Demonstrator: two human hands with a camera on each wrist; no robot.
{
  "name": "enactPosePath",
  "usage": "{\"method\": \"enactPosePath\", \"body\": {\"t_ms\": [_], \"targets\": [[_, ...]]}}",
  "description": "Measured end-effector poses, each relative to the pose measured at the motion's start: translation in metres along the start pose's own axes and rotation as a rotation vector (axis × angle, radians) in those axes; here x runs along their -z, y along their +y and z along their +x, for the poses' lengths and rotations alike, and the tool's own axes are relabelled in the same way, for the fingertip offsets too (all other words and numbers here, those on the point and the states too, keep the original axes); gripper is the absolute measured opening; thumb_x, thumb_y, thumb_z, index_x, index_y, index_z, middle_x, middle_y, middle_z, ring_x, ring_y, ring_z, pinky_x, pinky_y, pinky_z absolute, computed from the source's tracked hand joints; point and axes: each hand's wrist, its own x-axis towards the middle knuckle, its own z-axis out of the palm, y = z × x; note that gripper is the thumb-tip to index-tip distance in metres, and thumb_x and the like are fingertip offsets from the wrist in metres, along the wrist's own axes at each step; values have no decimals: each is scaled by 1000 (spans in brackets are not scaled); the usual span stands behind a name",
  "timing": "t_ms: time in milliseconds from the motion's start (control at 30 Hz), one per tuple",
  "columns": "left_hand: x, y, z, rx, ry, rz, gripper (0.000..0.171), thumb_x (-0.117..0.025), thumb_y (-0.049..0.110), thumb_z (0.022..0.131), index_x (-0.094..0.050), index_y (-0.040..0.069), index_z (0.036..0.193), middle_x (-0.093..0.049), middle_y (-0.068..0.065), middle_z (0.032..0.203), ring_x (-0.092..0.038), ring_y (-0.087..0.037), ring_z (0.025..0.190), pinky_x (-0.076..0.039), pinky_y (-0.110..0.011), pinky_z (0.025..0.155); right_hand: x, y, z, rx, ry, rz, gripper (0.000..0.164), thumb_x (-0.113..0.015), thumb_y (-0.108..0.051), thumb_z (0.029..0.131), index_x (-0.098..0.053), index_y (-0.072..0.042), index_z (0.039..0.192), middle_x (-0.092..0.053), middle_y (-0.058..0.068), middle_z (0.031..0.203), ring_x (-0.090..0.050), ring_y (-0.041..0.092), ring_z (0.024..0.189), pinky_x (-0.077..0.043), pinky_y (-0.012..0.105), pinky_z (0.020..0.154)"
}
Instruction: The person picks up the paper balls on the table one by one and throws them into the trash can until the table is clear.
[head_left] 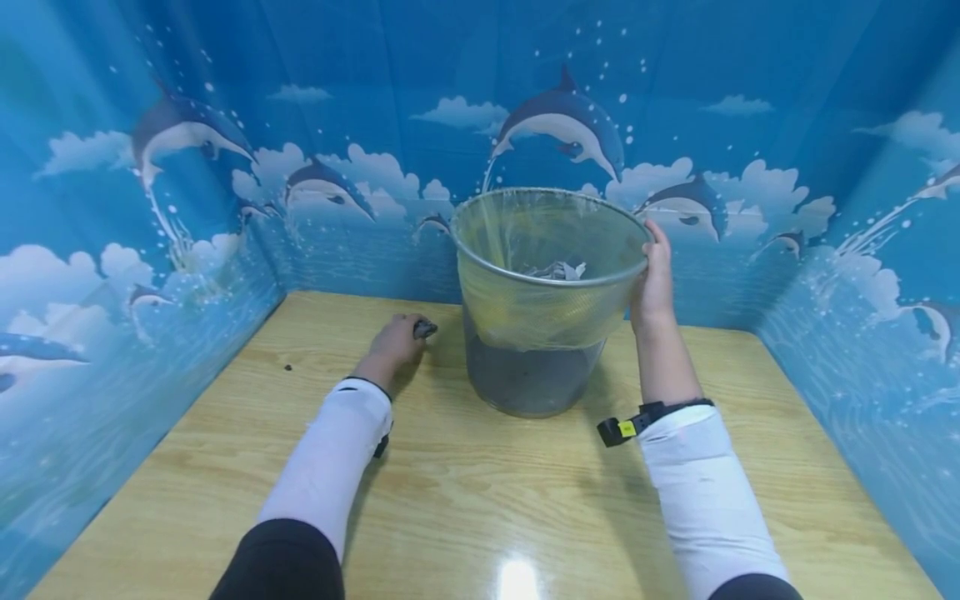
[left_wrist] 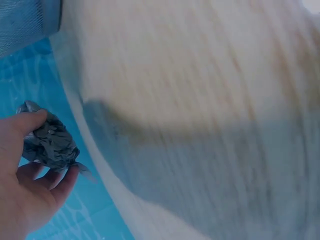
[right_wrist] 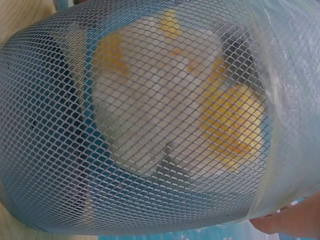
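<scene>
A mesh wastebasket (head_left: 532, 383) with a clear plastic liner folded over its rim stands near the back of the table. My right hand (head_left: 656, 279) grips its right side, thumb at the rim. In the right wrist view, pale and yellow crumpled stuff (right_wrist: 150, 100) shows through the mesh; only a fingertip of that hand (right_wrist: 285, 220) is visible there. To the left of the basket, my left hand (head_left: 397, 340) holds a crumpled dark grey wad (left_wrist: 52, 142) between thumb and fingers. Whether the wad is paper or plastic, I cannot tell.
A wood-grain table (head_left: 450, 500) lies under both arms. A tiny dark bit (head_left: 288, 367) sits on it at the left. Blue dolphin-print curtains (head_left: 352, 250) enclose the back and both sides. Grey-white crumpled scraps (head_left: 558, 271) lie inside the basket.
</scene>
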Motion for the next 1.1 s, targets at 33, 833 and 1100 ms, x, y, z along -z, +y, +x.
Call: {"method": "enactPosePath", "body": {"t_ms": [33, 833, 1100], "targets": [[2, 0, 1, 6, 11, -17, 47, -53, 19, 97, -45, 9, 142, -46, -26, 137, -49, -41, 124, -41, -53, 102, 0, 0, 0, 1, 0, 0, 62, -29, -28, 93, -19, -21, 154, -16, -2, 158, -28, 20, 139, -20, 37, 115], [71, 17, 1, 111, 290, -253, 51, -52, 25, 99, -39, 14, 147, -41, -22, 141, -45, -39, 128, -41, -54, 102, 0, 0, 0, 1, -1, 17, 61, -30, -29, 93, -21, -23, 153, -17, -2, 158, -30, 18, 137, -21, 34, 114], [86, 39, -3, 75, 409, -370, 51, -51, 26, 99, -38, 15, 148, -38, -18, 145, -43, -34, 130, -42, -50, 103, 0, 0, -1, 3, 1, 9, 60, -29, -28, 93, -21, -24, 153, -17, -2, 157, -30, 18, 136, -21, 35, 114]]}}
